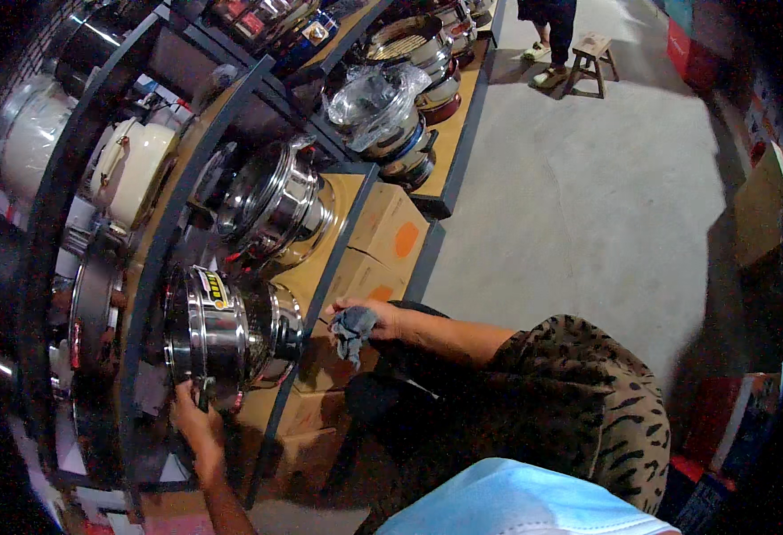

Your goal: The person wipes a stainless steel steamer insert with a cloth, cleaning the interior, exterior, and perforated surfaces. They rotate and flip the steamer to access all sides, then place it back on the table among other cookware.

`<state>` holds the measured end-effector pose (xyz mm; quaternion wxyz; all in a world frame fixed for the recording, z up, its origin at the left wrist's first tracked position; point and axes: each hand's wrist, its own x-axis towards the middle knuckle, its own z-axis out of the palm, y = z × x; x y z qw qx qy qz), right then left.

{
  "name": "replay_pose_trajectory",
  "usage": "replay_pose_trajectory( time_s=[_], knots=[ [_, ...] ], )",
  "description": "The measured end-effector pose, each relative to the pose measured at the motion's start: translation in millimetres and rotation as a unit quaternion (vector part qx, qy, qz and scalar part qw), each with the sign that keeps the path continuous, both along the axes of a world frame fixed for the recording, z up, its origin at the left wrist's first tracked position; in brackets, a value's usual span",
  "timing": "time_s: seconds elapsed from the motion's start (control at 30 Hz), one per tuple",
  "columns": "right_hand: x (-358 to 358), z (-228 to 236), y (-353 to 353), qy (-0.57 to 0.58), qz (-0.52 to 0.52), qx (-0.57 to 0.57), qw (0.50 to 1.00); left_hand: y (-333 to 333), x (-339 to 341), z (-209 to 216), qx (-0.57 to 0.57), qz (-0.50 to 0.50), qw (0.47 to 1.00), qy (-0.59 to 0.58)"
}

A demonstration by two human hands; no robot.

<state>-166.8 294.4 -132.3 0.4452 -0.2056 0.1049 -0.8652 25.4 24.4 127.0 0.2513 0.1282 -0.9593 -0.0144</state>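
A shiny stainless-steel steamer pot (197, 312) with a yellow and black label stands on the wooden shelf at the left. My left hand (197, 417) is closed around the side handle at the pot's near side. In front of the shelf edge, my right hand (383, 318) grips a crumpled grey-blue cloth (353, 332), apart from the pot. Another steel pot (276, 209), stacked in tiers, sits just beyond on the same shelf.
Cardboard boxes (387, 234) are stacked under the shelf. Further along, a plastic-wrapped pot (374, 107) stands among other cookware. Cream pots (133, 169) sit on the shelf at the left. A person's legs (552, 36) and a wooden stool (593, 58) are at the aisle's far end.
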Motion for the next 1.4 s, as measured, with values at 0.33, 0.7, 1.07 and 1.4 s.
replay_pose_trajectory(
  time_s=[0.33, 0.7, 1.07, 1.4],
  knots=[
    [17, 17, 44, 0.062, -0.196, 0.017, 0.979, 144, 160, 7, 0.059, -0.04, 0.983, 0.17],
    [32, -38, 154, 0.019, -0.145, 0.219, 0.965, 225, 109, -95, 0.217, -0.216, 0.948, -0.082],
    [28, -136, 175, 0.105, -0.213, 0.465, 0.853, 245, 47, -129, 0.029, -0.344, 0.924, -0.164],
    [-59, -180, 284, -0.285, -0.295, 0.034, 0.911, 232, 76, -178, -0.037, -0.344, 0.906, -0.245]
  ],
)
